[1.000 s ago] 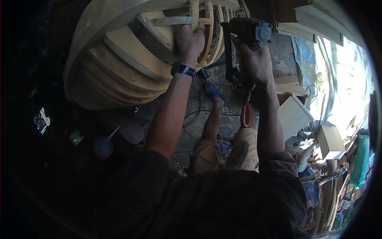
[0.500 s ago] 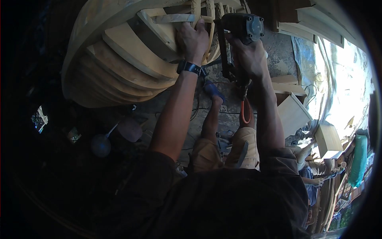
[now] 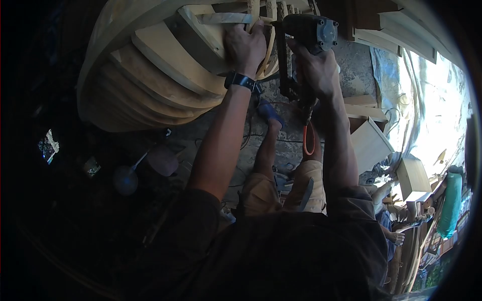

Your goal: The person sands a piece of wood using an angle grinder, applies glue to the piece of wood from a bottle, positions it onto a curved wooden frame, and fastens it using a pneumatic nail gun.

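A large curved wooden frame (image 3: pixel 165 75) with several rib-like slats fills the upper left. My left hand (image 3: pixel 246 47), with a watch (image 3: pixel 240 81) at the wrist, is closed on a thin wooden strip at the frame's upper right; the fingers partly hide it. A pale short slat (image 3: pixel 224 18) lies just beside that hand. My right hand (image 3: pixel 316 70) is wrapped around the grip of a black pneumatic nail gun (image 3: pixel 306 32). The gun's nose points left, close to the strip and the frame's edge. From its handle hangs an orange hose (image 3: pixel 309 140).
Wooden drawer-like boxes (image 3: pixel 371 140) stand on the worn floor to the right. Beyond them are a bright plastic sheet (image 3: pixel 427 100), a pale wooden box (image 3: pixel 413 179), a green roll (image 3: pixel 450 205) and another person's hand (image 3: pixel 397 237). A round stool (image 3: pixel 163 160) sits in the shadow at left.
The view has shifted slightly. Both hands stay at about the same places, the left on the strip and the right on the nail gun.
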`<state>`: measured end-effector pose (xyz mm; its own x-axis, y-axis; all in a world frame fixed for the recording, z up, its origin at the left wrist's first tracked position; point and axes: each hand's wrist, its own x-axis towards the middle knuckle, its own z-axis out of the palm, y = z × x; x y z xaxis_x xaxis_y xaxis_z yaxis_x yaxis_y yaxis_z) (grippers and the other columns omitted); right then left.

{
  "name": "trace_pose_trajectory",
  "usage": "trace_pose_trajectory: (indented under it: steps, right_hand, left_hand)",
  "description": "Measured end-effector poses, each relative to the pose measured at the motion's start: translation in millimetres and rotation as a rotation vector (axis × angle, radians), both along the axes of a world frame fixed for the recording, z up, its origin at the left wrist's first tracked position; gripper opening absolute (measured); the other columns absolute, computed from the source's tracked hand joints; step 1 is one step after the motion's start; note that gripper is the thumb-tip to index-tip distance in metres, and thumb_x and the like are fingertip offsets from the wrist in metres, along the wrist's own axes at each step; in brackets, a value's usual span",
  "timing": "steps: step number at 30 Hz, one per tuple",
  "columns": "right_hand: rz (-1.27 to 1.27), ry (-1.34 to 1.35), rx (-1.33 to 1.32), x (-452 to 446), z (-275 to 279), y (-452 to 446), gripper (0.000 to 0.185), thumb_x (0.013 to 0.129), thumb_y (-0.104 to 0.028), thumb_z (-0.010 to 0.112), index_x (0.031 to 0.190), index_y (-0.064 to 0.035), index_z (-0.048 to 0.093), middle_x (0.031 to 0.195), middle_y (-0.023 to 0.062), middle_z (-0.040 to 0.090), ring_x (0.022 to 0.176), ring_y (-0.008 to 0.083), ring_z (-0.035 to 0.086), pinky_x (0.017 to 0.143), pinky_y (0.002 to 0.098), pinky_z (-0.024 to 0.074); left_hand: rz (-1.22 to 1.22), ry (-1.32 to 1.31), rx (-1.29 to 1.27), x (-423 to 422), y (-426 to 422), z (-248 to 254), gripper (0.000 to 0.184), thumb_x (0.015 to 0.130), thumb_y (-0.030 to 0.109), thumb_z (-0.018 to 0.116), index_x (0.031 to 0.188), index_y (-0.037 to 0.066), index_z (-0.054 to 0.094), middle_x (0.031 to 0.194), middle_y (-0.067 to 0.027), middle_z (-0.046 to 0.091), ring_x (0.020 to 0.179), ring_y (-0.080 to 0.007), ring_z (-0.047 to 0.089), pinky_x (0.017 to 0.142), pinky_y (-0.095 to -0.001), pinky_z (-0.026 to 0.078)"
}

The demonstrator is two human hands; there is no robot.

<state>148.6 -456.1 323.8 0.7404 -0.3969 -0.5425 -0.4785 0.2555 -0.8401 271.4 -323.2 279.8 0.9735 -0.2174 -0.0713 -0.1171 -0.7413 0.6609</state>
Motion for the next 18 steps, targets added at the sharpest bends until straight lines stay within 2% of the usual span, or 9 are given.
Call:
trace_pose_trajectory:
  steps: [1,4,13,16,18]
  right_hand:
    - [-0.021,-0.031,-0.006,0,-4,2,0.053,0.091,-0.047,0.072,0.065,-0.002,0.067,0.054,0.0035,0.058,0.051,0.0123,0.056,0.052,0.0321,0.0431]
    - [-0.033,-0.1,-0.013,1,-5,2,0.052,0.091,-0.046,0.072,0.066,-0.002,0.067,0.053,0.0032,0.058,0.051,0.0118,0.056,0.052,0.0316,0.0427]
    - [0.009,0.096,0.037,-1,-12,0,0.047,0.093,-0.044,0.072,0.071,-0.0029,0.066,0.056,0.0008,0.055,0.051,0.0102,0.053,0.048,0.0307,0.0411]
    - [-0.128,-0.155,-0.033,-7,-21,5,0.045,0.094,-0.043,0.072,0.073,-0.0036,0.067,0.055,0.0009,0.054,0.049,0.0106,0.052,0.048,0.0308,0.0405]
    - [-0.121,-0.004,0.044,-12,-12,-1,0.044,0.094,-0.043,0.071,0.073,-0.0039,0.067,0.056,0.0015,0.055,0.049,0.0117,0.052,0.048,0.0312,0.0405]
  left_hand:
    - [-0.011,0.001,0.017,0,0,1,0.032,0.091,0.023,0.071,0.098,-0.008,0.071,0.09,-0.0243,0.073,0.083,-0.0402,0.069,0.082,-0.0433,0.052]
    - [-0.001,-0.006,0.011,-2,-2,3,0.032,0.091,0.023,0.071,0.099,-0.007,0.072,0.091,-0.0243,0.073,0.084,-0.0409,0.069,0.082,-0.0432,0.052]
    - [0.025,0.058,0.028,0,0,6,0.035,0.091,0.028,0.072,0.099,-0.006,0.072,0.092,-0.0238,0.074,0.086,-0.0395,0.07,0.082,-0.0441,0.052]
    - [0.056,0.033,0.125,2,3,1,0.039,0.093,0.032,0.068,0.097,-0.006,0.073,0.089,-0.0227,0.074,0.083,-0.0383,0.07,0.08,-0.0435,0.052]
    - [0.086,0.052,0.061,4,8,-3,0.041,0.094,0.035,0.066,0.095,-0.006,0.073,0.086,-0.022,0.073,0.08,-0.037,0.069,0.078,-0.0435,0.051]
